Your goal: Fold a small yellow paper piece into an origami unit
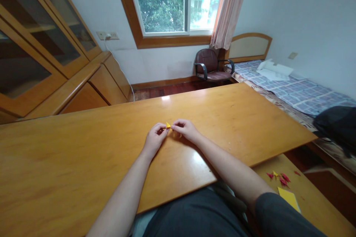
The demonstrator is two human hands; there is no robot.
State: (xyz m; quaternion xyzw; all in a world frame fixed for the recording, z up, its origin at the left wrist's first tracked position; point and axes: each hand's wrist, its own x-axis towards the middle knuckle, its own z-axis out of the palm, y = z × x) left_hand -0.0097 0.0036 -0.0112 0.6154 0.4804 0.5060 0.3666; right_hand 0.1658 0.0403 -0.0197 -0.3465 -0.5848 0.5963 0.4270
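A small yellow origami crane (168,125), with pointed tips, is held just above the wooden table (83,148). My left hand (155,137) pinches it from the left between thumb and fingertips. From the right, my right hand (185,129) is closed in a pinch at the crane's other end. Fingertips partly cover the paper, so its finer folds cannot be made out.
On a lower surface at right lie several small red and yellow folded papers (283,180) and a stack of yellow paper (289,199). Beyond the table stand a maroon armchair (213,66), a bed (300,92) with a black bag (338,126), and a cabinet (75,77).
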